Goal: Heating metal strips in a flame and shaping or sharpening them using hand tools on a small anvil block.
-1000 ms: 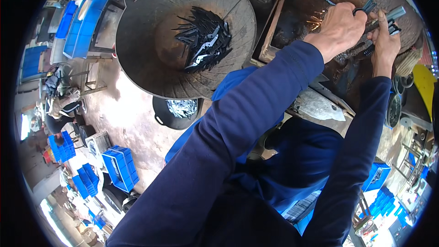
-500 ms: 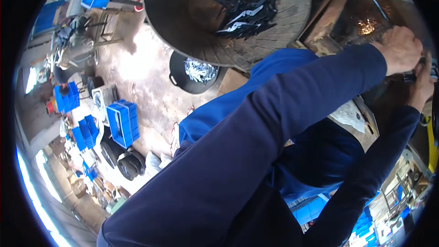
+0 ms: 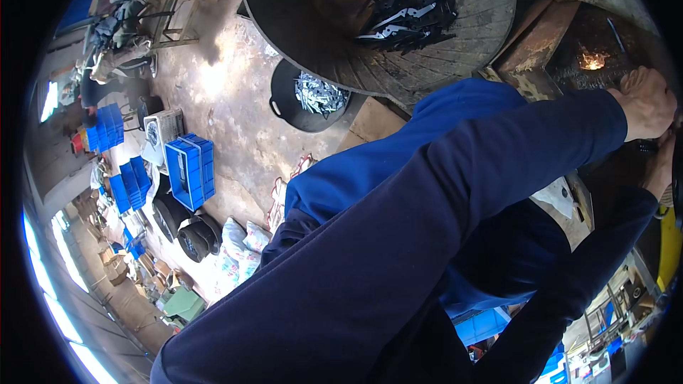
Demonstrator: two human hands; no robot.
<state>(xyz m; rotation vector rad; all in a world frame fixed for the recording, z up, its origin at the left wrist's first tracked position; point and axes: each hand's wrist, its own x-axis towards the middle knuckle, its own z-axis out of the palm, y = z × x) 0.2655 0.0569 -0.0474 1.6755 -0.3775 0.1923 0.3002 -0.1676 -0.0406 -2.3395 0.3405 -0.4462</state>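
Note:
My left hand (image 3: 646, 103) is closed at the far right, its fingers curled round something I cannot make out. Close below it, my right hand (image 3: 662, 162) is closed too, near the dark rim of the view, its fingers mostly hidden. A small dark object (image 3: 644, 146) shows between the hands. Just beyond them an orange glow (image 3: 592, 62) lights a dark, dirty recess, with a thin pale rod (image 3: 616, 34) behind it. A wide round pan (image 3: 299, 43) at the top holds a heap of dark, narrow metal pieces (image 3: 405, 0) with a few shiny ones (image 3: 409, 18) among them.
On the floor below the pan stands a black tub (image 3: 284, 96) of shiny metal parts (image 3: 320, 96). Blue crates (image 3: 191, 174), dark round tubs (image 3: 196, 238) and patterned sacks (image 3: 238, 249) lie to the left. A rusty board (image 3: 533, 39) borders the recess. Blue cloth (image 3: 398, 135) covers my lap.
The view has shifted, so the pan, tub and hands sit farther right. My hands stay together beside the glow, which looks smaller. More of my right hand is hidden.

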